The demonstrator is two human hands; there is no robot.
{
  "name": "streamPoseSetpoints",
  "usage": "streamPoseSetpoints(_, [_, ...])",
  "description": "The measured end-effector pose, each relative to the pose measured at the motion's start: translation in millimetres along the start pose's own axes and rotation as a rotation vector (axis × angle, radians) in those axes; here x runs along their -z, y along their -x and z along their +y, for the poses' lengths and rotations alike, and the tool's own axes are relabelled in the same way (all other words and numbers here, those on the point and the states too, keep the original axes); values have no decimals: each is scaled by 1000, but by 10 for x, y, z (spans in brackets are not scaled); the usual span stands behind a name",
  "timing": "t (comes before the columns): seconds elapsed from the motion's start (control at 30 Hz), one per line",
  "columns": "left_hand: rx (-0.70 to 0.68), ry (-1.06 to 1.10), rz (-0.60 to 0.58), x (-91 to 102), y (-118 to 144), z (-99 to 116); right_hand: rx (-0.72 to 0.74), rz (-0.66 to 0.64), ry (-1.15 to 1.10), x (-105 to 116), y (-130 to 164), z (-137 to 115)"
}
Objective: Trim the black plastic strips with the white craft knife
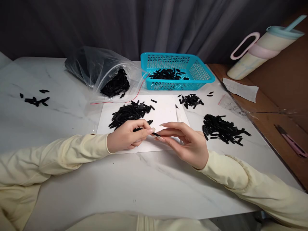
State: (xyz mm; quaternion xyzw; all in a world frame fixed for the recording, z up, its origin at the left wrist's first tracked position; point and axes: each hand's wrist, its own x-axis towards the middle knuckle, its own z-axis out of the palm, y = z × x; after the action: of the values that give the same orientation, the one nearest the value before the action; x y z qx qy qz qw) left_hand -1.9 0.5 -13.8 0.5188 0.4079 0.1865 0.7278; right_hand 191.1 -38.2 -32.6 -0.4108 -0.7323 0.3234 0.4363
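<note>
Between my two hands is a thin black pointed piece (156, 134). My left hand (131, 134) pinches its one end between thumb and forefinger, with the other fingers curled. At the opposite end, the thumb and fingertips of my right hand (184, 141) close on it. Both hands are over a white sheet (166, 109). Just behind my left hand lies a heap of similar black pieces (131, 112). A white pen-like tool with a dark tip (180, 115) rests on the sheet behind my right hand, partly covered by it.
A blue basket (180, 85) and an open clear zip bag (96, 70), both holding black pieces, stand at the back. More piles lie right (223, 130), back right (191, 101) and far left (37, 101). Beyond the table's right edge are a tumbler (260, 57) and a pink cutter (291, 141).
</note>
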Motion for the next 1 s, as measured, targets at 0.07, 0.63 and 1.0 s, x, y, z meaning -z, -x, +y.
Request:
streamPoseSetpoints(0.07, [-5, 2, -3, 1, -2, -5, 2, 0, 3, -1, 0, -3])
streamPoseSetpoints(0.63, [-48, -55, 17, 29, 7, -44, -341, -13, -489, 2, -74, -11])
streamPoseSetpoints(1.0, [-45, -43, 23, 9, 2, -29, -414, -9, -561, 6, -98, -12])
